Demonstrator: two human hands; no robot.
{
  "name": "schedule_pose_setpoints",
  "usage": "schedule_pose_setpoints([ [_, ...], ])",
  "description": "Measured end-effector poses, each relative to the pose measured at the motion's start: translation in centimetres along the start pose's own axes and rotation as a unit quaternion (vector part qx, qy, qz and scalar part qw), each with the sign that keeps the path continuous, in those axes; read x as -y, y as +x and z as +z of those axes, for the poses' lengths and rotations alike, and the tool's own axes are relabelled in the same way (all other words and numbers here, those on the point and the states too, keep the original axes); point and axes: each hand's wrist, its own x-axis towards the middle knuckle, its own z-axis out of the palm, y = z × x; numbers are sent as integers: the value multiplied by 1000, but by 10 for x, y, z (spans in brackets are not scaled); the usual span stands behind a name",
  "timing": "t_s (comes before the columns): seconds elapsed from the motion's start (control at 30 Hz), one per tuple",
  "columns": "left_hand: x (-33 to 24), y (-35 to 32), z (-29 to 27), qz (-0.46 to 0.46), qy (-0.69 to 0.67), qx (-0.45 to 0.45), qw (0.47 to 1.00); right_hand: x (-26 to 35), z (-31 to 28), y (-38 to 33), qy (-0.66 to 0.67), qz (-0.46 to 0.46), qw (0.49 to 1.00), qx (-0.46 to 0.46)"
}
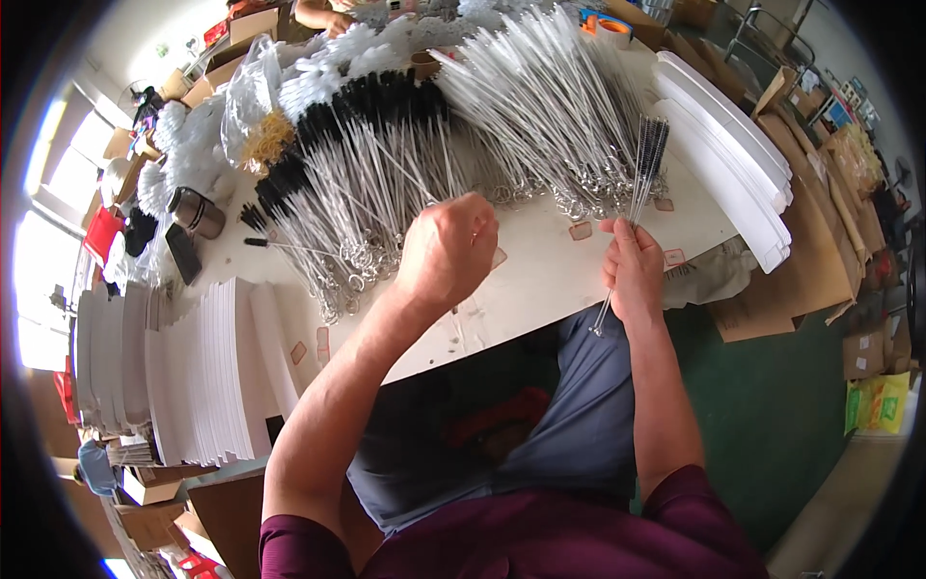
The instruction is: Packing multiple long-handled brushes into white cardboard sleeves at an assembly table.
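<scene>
My right hand (pixel 635 268) is closed around a few thin wire-handled brushes (pixel 648 159). Their dark bristle ends point up and away from me, and the looped wire ends stick out below the fist. My left hand (pixel 449 249) is closed with its fingers curled, over the table at the near edge of a pile of black-bristled brushes (pixel 371 159); whether anything is in it I cannot make out. Beyond the right hand lies a large pile of white-bristled brushes (pixel 550 96), their metal loops toward me.
White folded card strips stand in stacks (pixel 207 372) at the left and lie (pixel 723 145) at the right of the white table (pixel 540 289). A dark cup (pixel 196 212), yellow ties (pixel 267 141) and orange tape (pixel 612 31) sit on it. Cardboard (pixel 801 232) borders the right side. Another person's hand (pixel 333 21) shows at the far edge.
</scene>
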Motion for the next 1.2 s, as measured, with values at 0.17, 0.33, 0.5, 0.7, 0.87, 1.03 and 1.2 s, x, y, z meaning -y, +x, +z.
schedule_pose_setpoints([
  [0.17, -11, 38, 29, 6, 37, 61, 997, -3, 3, -5, -8, -31, 999, 2],
  [0.33, -14, 59, 75, -69, -36, 48, 996, -6, -1, -6, 3, -50, 999, 12],
  [0.5, -13, 61, 100, -86, -2, 16, 996, -7, 1, -7, 23, -51, 998, 35],
  [0.7, -32, 72, 97, -434, -362, 84, 821, -6, 1, -8, 14, -64, 997, 29],
  [0.87, -25, 63, 105, -414, -370, 70, 829, -9, 2, -8, 15, -69, 997, 37],
  [1.03, -23, 56, 105, -387, -434, 52, 812, -7, 2, -8, 10, -57, 998, 29],
  [1.2, -26, 48, 92, -272, -400, 11, 875, -9, -1, -7, 10, -71, 996, 45],
])
